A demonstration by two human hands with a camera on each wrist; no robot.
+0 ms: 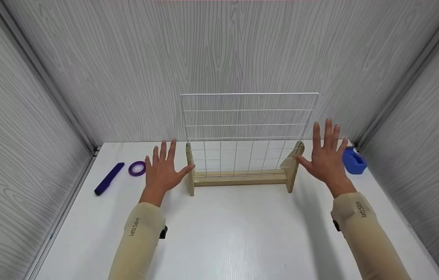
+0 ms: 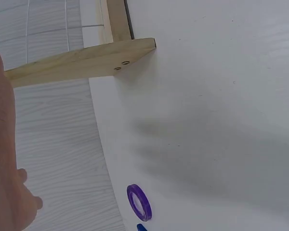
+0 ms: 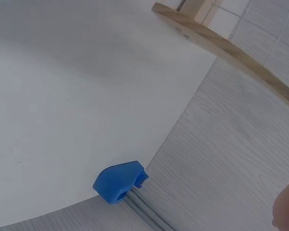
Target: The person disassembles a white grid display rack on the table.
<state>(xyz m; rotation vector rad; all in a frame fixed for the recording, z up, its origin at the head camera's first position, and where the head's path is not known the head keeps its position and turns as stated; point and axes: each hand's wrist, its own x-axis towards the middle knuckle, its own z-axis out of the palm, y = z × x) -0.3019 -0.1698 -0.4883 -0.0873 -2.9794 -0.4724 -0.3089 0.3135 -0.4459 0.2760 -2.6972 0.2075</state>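
Observation:
A white wire grid [image 1: 243,125] stands upright in a wooden stand [image 1: 239,179] near the back of the white table. My left hand [image 1: 163,173] is held up with fingers spread beside the stand's left end, its thumb overlapping that end in the head view; contact cannot be told. On the other side, my right hand [image 1: 325,163] is also spread wide, with its thumb near the right wooden end [image 1: 292,167]. Neither hand holds anything. The left wrist view shows part of the left hand [image 2: 5,159] near the wooden end piece [image 2: 82,62].
To the left lie a purple ring [image 1: 137,168], like a tape roll, and a long dark-blue object [image 1: 109,179]. A blue tape dispenser-like object [image 1: 354,161] sits at the table's back right corner. Wood-grain panels [image 1: 219,46] enclose the back and both sides.

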